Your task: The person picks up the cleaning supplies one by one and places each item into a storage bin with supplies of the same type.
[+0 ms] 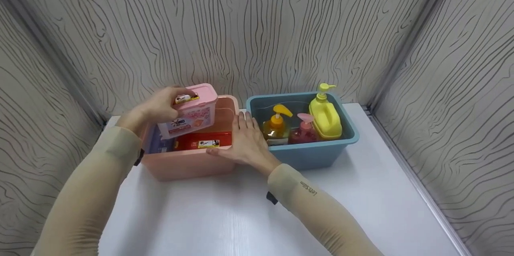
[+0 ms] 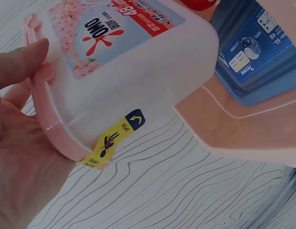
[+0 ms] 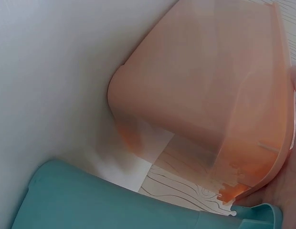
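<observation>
My left hand (image 1: pixel 162 105) grips the pink lid of an OMO laundry pod box (image 1: pixel 188 121), thumb and fingers on opposite sides of it. The box is tilted over the pink bin (image 1: pixel 188 167); in the left wrist view its printed label and yellow "OPEN" sticker show. Inside that bin lie a red box (image 1: pixel 186 140) and, on the left, a blue box (image 2: pixel 262 52), partly hidden. My right hand (image 1: pixel 249 139) rests with straight fingers on the pink bin's right front rim, thumb along the front edge, fingertips beside the blue bin.
On the right stands a blue bin (image 1: pixel 305 155) holding an orange-pump bottle (image 1: pixel 276 129), a pink-pump bottle (image 1: pixel 304 132) and a yellow pump bottle (image 1: pixel 324 117). Both bins stand on a white table (image 1: pixel 225 216), close to the wood-patterned back wall (image 1: pixel 249 31).
</observation>
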Tool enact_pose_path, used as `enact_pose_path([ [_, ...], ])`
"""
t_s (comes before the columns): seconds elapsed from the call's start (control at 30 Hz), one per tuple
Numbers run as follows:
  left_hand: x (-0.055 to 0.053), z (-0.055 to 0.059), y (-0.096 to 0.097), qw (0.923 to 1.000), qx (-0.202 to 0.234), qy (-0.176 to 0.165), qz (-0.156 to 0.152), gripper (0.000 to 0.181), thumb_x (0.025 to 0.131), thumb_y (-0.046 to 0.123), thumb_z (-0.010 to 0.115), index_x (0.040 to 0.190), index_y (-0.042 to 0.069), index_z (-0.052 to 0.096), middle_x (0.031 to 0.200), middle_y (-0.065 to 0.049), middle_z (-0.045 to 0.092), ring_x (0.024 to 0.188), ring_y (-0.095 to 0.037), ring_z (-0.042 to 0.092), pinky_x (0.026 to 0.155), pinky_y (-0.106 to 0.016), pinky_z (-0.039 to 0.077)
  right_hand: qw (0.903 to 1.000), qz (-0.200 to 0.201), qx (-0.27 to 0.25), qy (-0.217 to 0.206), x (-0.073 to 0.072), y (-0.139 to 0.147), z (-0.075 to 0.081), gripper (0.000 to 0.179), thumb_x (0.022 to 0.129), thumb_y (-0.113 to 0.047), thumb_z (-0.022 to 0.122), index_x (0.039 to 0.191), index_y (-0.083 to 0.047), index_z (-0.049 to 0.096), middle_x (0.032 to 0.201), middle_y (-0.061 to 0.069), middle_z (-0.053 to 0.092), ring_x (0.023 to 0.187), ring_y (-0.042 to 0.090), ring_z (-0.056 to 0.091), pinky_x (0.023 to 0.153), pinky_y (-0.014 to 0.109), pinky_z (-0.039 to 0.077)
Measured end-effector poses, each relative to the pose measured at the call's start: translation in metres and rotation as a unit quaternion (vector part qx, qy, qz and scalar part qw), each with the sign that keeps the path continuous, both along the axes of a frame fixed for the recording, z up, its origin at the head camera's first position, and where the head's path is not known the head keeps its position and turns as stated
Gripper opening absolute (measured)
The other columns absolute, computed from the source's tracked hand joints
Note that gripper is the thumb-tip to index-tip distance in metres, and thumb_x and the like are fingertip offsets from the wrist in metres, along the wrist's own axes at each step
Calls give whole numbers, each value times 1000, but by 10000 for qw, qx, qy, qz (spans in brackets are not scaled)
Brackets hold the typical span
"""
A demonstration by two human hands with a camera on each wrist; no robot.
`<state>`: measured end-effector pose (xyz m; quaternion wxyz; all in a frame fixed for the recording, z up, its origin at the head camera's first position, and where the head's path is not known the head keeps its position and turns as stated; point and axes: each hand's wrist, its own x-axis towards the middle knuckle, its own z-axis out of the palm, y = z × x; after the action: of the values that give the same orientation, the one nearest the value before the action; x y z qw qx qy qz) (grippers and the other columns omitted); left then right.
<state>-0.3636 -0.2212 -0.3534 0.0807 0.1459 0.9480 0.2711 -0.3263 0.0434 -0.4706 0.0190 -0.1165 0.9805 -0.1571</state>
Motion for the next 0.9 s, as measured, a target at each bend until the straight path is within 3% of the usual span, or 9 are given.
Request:
enact_pose_path([
  [0.1, -2, -2, 4, 10000, -15, -56, 61, 76, 96, -3, 69, 166, 22, 55, 173, -23, 47, 153, -52, 51, 127, -79, 40, 10000, -22, -8, -26, 0, 0, 0, 140, 82, -95, 65, 183, -17, 8, 193, 6, 10, 181, 33, 5, 147, 53, 11],
  [0.33, -10, -6, 11, 9993, -221, 193, -226, 80, 89, -7, 67, 164, 18, 58, 169, -22, 52, 149, -49, 54, 127, -77, 42, 10000, 15, -81, -25, 0, 1, 1, 139, 83, -95, 64, 183, -16, 9, 193, 6, 10, 181, 34, 6, 147, 50, 8],
  [0.67, -13, -15, 26, 9992, -320, 238, -20, 82, 89, -1, 78, 162, 31, 59, 169, -13, 51, 155, -47, 45, 128, -82, 35, 9998, 16, -198, -55, 1, 1, 1, 142, 82, -95, 67, 183, -16, 6, 193, 6, 7, 181, 33, 4, 147, 51, 8],
  [0.9, -15, -20, 31, 9990, -266, 351, 12, 81, 91, 2, 77, 163, 33, 58, 187, -16, 27, 172, -55, 21, 130, -90, 14, 9999, -5, -145, -85, 1, 0, 1, 143, 81, -96, 67, 183, -17, 5, 193, 5, 6, 181, 32, 2, 147, 50, 6],
])
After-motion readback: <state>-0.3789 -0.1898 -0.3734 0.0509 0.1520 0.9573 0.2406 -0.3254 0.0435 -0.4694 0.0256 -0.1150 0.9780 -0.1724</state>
